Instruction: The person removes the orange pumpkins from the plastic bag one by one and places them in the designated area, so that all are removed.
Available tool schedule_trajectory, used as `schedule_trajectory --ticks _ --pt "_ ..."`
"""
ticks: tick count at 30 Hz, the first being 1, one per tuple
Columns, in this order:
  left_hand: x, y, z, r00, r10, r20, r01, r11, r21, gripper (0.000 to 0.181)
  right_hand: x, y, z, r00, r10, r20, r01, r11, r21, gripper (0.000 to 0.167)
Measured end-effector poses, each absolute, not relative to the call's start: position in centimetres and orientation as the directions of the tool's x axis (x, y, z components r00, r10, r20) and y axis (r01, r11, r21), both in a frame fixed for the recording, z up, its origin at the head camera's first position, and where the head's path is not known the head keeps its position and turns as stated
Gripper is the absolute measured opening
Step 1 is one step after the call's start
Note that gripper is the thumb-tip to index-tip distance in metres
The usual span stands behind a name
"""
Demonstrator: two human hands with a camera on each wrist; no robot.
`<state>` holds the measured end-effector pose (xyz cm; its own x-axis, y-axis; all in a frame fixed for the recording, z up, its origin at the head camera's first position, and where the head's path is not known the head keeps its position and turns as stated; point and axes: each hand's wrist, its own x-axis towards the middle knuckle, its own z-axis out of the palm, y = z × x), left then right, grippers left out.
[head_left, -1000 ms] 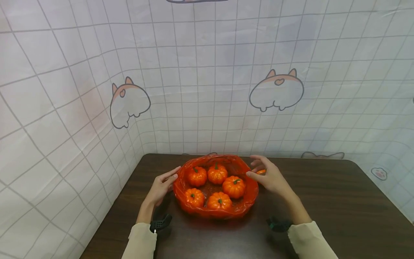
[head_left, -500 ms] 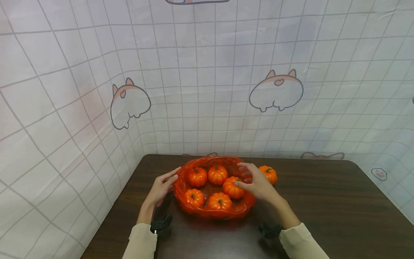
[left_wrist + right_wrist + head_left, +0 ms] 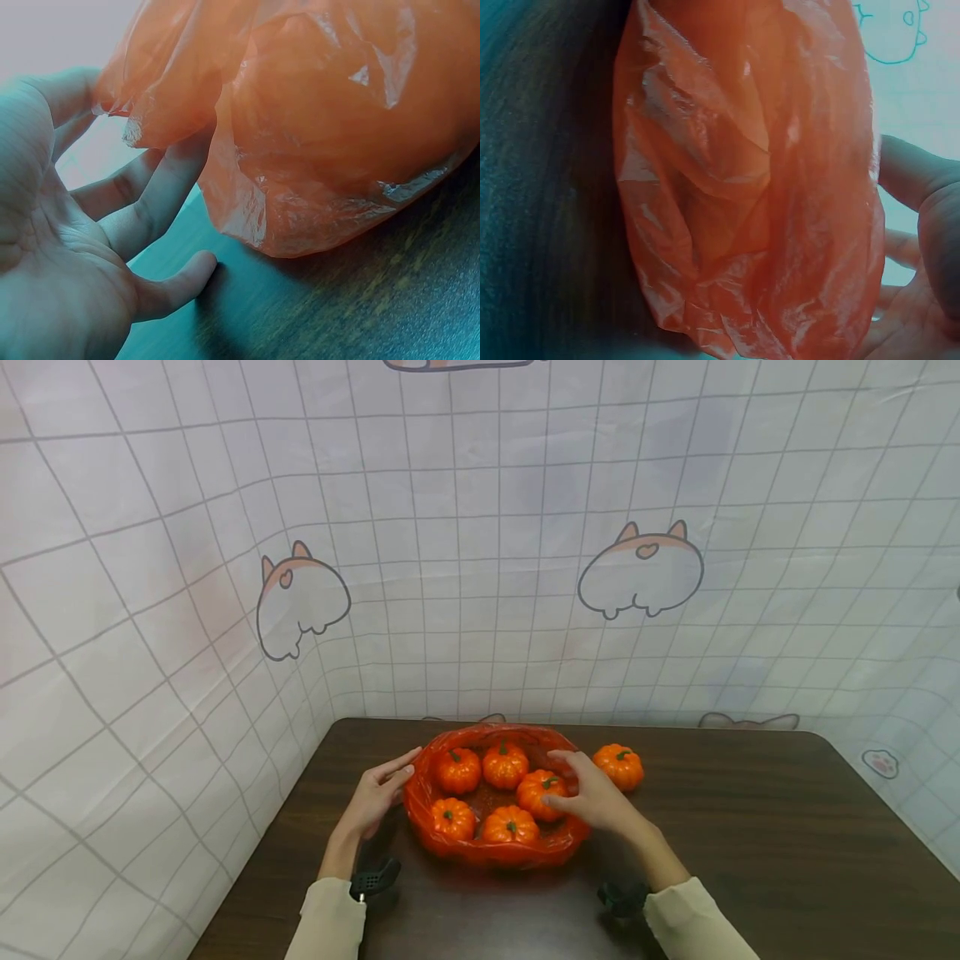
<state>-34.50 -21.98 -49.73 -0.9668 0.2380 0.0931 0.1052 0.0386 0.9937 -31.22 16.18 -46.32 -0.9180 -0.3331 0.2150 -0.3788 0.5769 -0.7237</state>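
Observation:
An open orange plastic bag (image 3: 495, 853) lies on the dark table with its rim folded wide; several small orange pumpkins (image 3: 510, 827) sit inside. My left hand (image 3: 369, 800) touches the bag's left side with slightly bent, spread fingers; in the left wrist view the bag's fold hides some fingertips of this hand (image 3: 82, 225). Over the right rim reaches my right hand (image 3: 600, 793), thumb and fingers apart around the rightmost pumpkin inside (image 3: 536, 789); whether they press on it cannot be told. The right wrist view has this hand (image 3: 922, 247) partly behind the bag (image 3: 750, 195).
Another orange pumpkin (image 3: 619, 767) stands on the table just right of the bag, behind my right hand. The brown tabletop (image 3: 750, 827) extends to the right. A white gridded cloth (image 3: 480, 568) with animal drawings hangs behind and along the left side.
My right hand has moved left from beside the outside pumpkin, over the rim and down to the rightmost one inside, uncovering the outside pumpkin. My left hand has barely moved.

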Motion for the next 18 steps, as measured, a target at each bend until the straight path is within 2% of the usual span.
schedule_trajectory --ticks 18 --pt "-34.5 -21.8 -49.7 -0.971 0.223 0.087 0.095 0.027 0.995 0.047 -31.8 15.8 -48.2 -0.916 -0.367 0.162 -0.377 0.649 -0.661 0.081"
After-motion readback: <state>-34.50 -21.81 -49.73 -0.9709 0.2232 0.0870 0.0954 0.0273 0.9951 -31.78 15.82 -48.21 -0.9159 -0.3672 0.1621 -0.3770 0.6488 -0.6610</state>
